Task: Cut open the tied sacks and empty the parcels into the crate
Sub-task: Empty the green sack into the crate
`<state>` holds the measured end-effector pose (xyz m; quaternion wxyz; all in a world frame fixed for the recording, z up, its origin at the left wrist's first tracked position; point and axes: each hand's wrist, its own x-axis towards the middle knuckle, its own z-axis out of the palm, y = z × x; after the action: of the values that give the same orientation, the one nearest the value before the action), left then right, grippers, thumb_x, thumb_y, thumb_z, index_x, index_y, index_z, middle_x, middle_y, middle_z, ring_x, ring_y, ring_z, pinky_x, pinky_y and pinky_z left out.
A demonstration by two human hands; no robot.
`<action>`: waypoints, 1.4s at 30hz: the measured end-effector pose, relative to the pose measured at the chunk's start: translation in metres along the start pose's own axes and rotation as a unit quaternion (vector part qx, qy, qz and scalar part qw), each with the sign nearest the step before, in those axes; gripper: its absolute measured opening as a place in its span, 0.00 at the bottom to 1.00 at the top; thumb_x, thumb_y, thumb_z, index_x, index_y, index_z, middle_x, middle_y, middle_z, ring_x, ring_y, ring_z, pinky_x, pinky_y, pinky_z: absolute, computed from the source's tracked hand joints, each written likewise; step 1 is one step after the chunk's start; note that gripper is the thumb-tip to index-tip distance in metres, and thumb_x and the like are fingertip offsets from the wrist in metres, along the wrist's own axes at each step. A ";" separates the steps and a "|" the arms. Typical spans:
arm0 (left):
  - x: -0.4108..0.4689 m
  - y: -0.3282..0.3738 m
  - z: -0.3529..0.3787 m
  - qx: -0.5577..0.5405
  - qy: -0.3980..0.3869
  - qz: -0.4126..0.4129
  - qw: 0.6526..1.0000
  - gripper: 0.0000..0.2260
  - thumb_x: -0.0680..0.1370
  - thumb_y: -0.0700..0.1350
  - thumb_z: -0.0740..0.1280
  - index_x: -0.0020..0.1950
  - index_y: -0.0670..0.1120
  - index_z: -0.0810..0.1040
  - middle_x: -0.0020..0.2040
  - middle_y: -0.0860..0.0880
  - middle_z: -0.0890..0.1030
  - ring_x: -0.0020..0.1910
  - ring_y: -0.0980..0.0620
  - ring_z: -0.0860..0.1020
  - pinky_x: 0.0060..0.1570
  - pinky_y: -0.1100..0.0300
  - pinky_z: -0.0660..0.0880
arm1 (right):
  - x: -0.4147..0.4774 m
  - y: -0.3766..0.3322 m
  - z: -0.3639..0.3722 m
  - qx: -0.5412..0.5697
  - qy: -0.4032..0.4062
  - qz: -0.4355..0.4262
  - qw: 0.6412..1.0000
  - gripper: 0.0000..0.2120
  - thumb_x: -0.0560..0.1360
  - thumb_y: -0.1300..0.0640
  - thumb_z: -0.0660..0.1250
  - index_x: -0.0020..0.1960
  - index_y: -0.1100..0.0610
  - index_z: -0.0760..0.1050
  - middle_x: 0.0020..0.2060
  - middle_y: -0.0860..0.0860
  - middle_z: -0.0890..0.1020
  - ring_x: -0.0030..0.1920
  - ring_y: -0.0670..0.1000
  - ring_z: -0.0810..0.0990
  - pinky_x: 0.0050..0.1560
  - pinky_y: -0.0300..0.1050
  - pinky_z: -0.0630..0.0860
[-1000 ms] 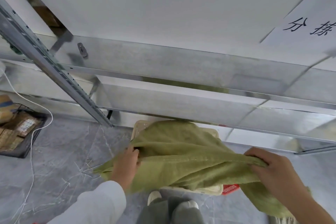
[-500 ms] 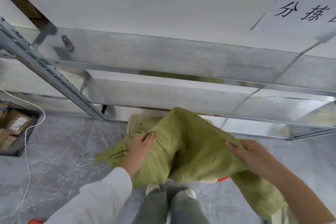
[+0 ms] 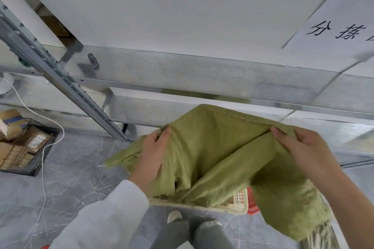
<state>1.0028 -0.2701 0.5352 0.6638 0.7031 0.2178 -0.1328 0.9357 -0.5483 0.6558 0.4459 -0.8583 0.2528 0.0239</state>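
Note:
A limp olive-green woven sack point(image 3: 218, 153) hangs between my hands, draped over a cream plastic crate point(image 3: 238, 202) on the floor in front of my feet. My left hand point(image 3: 151, 153) grips the sack's left side, fingers curled into the cloth. My right hand point(image 3: 299, 147) holds the sack's upper right edge, fingers bent over the fabric. The sack covers most of the crate; only its near rim and right corner show. Something brown shows under the cloth inside the crate. A frayed end of the sack trails down at the lower right.
A steel chute or conveyor frame point(image 3: 182, 79) runs across just beyond the crate, with a slanted metal rail point(image 3: 60, 79) at left. A black wire basket point(image 3: 30, 147) of cardboard parcels sits on the grey floor at left, a white cord point(image 3: 43, 168) beside it. Something red point(image 3: 253, 202) lies right of the crate.
Both hands have lifted the sack higher and spread it wider. The crate's near rim, hidden before, now shows below the cloth.

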 end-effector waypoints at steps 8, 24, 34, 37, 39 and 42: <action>-0.011 0.010 0.012 0.103 -0.063 0.043 0.992 0.20 0.79 0.55 0.63 0.39 0.39 0.73 0.32 0.46 0.69 0.30 0.51 0.69 0.30 0.62 0.65 | 0.011 -0.013 0.022 -0.044 -0.041 0.000 0.998 0.22 0.78 0.47 0.62 0.34 0.63 0.70 0.27 0.55 0.73 0.29 0.52 0.73 0.35 0.45 0.66; -0.080 0.103 0.021 -0.131 -0.139 0.090 0.978 0.28 0.73 0.62 0.68 0.55 0.37 0.74 0.53 0.26 0.75 0.53 0.26 0.76 0.55 0.29 0.71 | -0.035 -0.091 -0.022 0.167 0.106 -0.170 0.965 0.20 0.78 0.48 0.65 0.40 0.65 0.72 0.32 0.57 0.74 0.31 0.52 0.73 0.37 0.46 0.70; -0.053 0.086 0.026 -0.010 -0.109 0.053 0.993 0.27 0.72 0.66 0.65 0.53 0.44 0.80 0.51 0.34 0.80 0.51 0.34 0.80 0.55 0.38 0.77 | -0.019 -0.069 0.010 0.084 0.006 -0.092 0.992 0.21 0.79 0.48 0.63 0.44 0.68 0.74 0.33 0.57 0.77 0.33 0.53 0.76 0.38 0.45 0.70; -0.044 0.100 0.027 -0.042 -0.115 0.051 0.991 0.24 0.70 0.66 0.68 0.51 0.47 0.82 0.54 0.36 0.82 0.51 0.40 0.81 0.59 0.37 0.75 | -0.015 -0.088 0.006 0.070 -0.020 -0.124 0.990 0.21 0.79 0.47 0.63 0.46 0.68 0.74 0.34 0.58 0.77 0.34 0.54 0.77 0.40 0.45 0.71; -0.041 0.109 0.032 -0.063 -0.140 0.040 0.987 0.25 0.67 0.66 0.70 0.52 0.47 0.82 0.55 0.34 0.80 0.54 0.38 0.80 0.62 0.33 0.70 | -0.016 -0.100 0.006 0.059 -0.032 -0.147 0.987 0.22 0.79 0.46 0.62 0.46 0.67 0.75 0.35 0.62 0.78 0.33 0.58 0.78 0.39 0.44 0.72; -0.044 0.120 0.043 -0.093 -0.177 0.044 0.979 0.23 0.73 0.60 0.70 0.57 0.43 0.80 0.55 0.36 0.82 0.54 0.40 0.81 0.62 0.39 0.73 | -0.023 -0.114 0.011 0.077 -0.059 -0.163 0.982 0.22 0.79 0.46 0.63 0.50 0.66 0.76 0.41 0.63 0.81 0.37 0.57 0.81 0.41 0.43 0.75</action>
<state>1.0266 -0.3218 0.6576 0.7595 0.6126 0.0766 -0.2050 0.9701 -0.4760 0.7411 0.5231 -0.8479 0.0839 -0.0177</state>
